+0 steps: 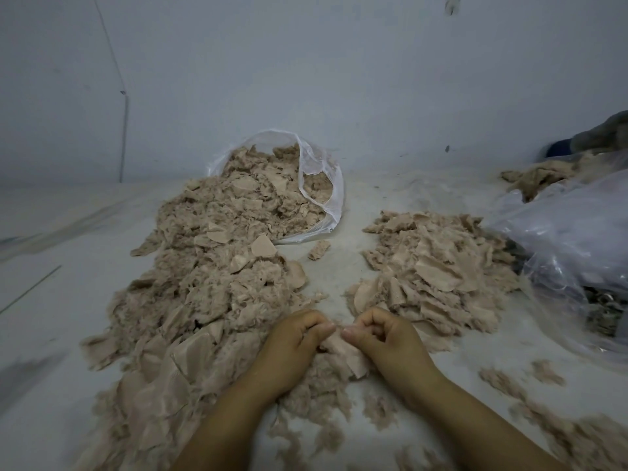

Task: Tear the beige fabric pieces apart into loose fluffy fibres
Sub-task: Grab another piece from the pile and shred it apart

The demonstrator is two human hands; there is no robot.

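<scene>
A small beige fabric piece [343, 351] is pinched between both hands near the bottom centre. My left hand [295, 338] grips its left edge with curled fingers and thumb. My right hand [380, 334] grips its right edge the same way, thumbs almost touching. A long heap of beige fabric pieces and fluff [210, 266] runs along the left, spilling from a clear plastic bag [326, 185]. A second pile of flatter beige pieces [438, 266] lies on the right. Loose fluffy fibres [319, 399] lie under and between my wrists.
The floor [61, 300] is pale and dusty, with a grey-white wall behind. A large crumpled clear plastic bag [574, 246] lies at the right. More fluff [577, 433] is scattered at the bottom right. Dark cloth [601, 134] sits in the far right corner.
</scene>
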